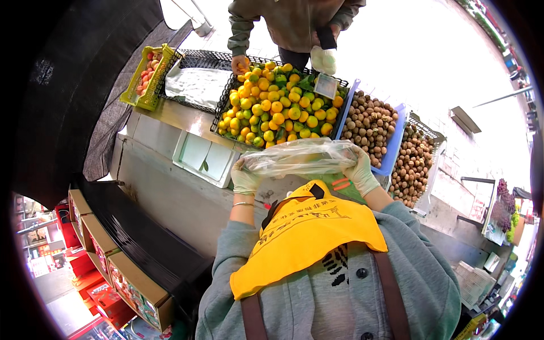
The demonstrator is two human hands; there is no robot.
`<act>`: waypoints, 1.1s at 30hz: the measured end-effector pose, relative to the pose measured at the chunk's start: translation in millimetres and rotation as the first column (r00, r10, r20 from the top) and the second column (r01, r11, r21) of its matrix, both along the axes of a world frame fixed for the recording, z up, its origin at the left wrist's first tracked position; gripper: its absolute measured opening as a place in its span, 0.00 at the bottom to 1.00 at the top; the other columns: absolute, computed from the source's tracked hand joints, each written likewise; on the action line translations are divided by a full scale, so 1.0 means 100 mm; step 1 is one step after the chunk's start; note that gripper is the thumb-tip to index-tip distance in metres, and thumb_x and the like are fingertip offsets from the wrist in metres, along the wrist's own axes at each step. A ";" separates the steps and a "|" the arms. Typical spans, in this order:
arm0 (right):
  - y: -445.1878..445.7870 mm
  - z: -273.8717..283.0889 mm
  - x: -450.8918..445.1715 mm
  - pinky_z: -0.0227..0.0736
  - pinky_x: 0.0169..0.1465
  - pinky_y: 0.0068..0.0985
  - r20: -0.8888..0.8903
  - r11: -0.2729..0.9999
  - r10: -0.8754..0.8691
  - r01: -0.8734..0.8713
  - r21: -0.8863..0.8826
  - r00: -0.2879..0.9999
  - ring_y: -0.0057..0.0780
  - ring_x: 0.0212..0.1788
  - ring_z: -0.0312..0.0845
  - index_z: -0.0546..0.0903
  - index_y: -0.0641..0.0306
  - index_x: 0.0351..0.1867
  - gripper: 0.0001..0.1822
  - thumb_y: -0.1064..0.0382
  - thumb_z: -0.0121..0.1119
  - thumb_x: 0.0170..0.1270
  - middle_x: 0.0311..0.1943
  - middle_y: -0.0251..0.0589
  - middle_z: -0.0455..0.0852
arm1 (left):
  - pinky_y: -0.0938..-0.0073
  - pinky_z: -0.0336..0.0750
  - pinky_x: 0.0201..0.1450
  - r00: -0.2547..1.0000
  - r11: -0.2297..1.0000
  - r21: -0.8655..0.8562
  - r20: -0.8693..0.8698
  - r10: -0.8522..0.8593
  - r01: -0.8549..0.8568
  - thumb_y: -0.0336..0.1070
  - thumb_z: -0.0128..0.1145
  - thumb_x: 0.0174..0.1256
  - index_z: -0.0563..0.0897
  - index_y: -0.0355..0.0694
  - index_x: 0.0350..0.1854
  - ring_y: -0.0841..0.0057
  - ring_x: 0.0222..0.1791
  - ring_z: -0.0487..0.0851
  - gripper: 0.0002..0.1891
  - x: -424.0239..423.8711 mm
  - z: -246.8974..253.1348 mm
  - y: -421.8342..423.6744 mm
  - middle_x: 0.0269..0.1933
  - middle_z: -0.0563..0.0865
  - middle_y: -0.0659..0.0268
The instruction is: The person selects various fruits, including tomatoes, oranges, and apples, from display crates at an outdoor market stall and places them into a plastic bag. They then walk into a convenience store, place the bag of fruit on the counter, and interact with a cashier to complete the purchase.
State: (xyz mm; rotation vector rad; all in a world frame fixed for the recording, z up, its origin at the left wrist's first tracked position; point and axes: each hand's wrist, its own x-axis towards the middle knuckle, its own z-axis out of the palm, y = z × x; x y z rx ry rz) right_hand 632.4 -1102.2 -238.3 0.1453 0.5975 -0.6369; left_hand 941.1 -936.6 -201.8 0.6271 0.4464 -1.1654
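A clear plastic bag (299, 157) is stretched sideways between my two hands, in front of my chest. My left hand (245, 176), in a thin translucent glove, grips its left end. The bag's right end is in my right hand (360, 169), gloved the same way. Just beyond the bag stands a black crate heaped with orange and green mandarins (276, 106), some with leaves. A blue crate of walnuts (369, 123) is beside it, close to my right hand.
Across the stall a person (293, 25) touches the mandarins and holds a dark object and a whitish bag. More walnuts (412, 159) lie at the right. A cloth-covered crate (197, 87), a yellow crate of reddish fruit (148, 80) and a white foam box (204, 159) are leftward.
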 end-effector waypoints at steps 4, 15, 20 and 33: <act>0.05 0.24 0.17 0.71 0.21 0.20 -0.109 0.998 -0.045 0.042 -0.038 0.993 0.28 0.33 0.77 0.77 0.60 0.40 0.13 0.57 0.44 0.66 0.36 0.36 0.79 | 0.52 0.67 0.58 0.994 0.994 -0.035 0.008 0.105 -0.104 0.35 0.45 0.62 0.76 0.35 0.44 0.60 0.51 0.75 0.12 0.04 -0.21 -0.06 0.48 0.79 0.57; 0.15 0.00 0.50 0.66 0.20 0.15 -0.191 0.999 0.037 -0.030 0.039 0.981 0.18 0.21 0.70 0.76 0.58 0.38 0.13 0.53 0.45 0.68 0.21 0.28 0.75 | 0.58 0.70 0.57 0.993 0.994 0.035 0.062 0.103 -0.105 0.36 0.47 0.65 0.77 0.37 0.47 0.63 0.49 0.77 0.12 0.14 -0.22 -0.03 0.47 0.81 0.59; 0.16 0.19 0.87 0.75 0.28 0.17 -0.210 0.999 -0.020 0.026 0.028 0.978 0.21 0.27 0.77 0.75 0.61 0.43 0.12 0.56 0.47 0.68 0.31 0.33 0.81 | 0.59 0.71 0.57 0.999 0.999 0.010 0.005 -0.034 0.034 0.36 0.47 0.66 0.76 0.36 0.48 0.64 0.50 0.77 0.13 0.69 -0.43 -0.08 0.48 0.80 0.60; 0.85 0.03 2.28 0.58 0.19 0.16 -0.543 0.866 -0.311 0.468 0.176 0.780 0.16 0.19 0.64 0.73 0.60 0.54 0.17 0.61 0.53 0.64 0.23 0.28 0.74 | 0.65 0.76 0.52 0.882 0.889 0.023 -0.144 -0.449 0.457 0.37 0.50 0.67 0.77 0.43 0.44 0.72 0.46 0.80 0.08 2.29 -0.87 -0.58 0.44 0.82 0.69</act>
